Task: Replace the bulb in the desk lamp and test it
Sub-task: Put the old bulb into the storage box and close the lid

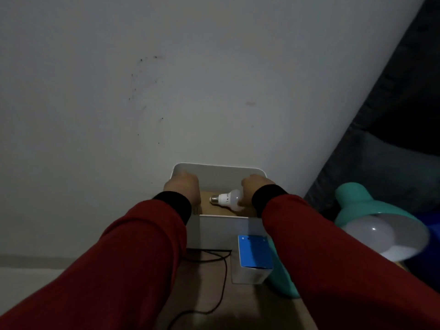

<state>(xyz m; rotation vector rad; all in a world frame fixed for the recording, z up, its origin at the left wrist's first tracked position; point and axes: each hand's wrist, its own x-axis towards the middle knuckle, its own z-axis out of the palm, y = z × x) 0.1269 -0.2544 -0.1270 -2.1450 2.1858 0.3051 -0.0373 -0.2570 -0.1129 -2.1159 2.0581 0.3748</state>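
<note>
Both hands reach into a white bin [217, 170] standing against the wall. Right hand [253, 190] has its grip wrapped around the dome of a white LED bulb [228, 198], which lies on its side on the bin's brown floor, screw base pointing left. Left hand [184, 189] is curled at the bin's left wall; whether it grips the wall I cannot tell. On the table nearer the camera sit a blue-and-white bulb box [253, 258], a black cord [222, 270] and a teal desk lamp [357, 206] with a bulb in its shade.
</note>
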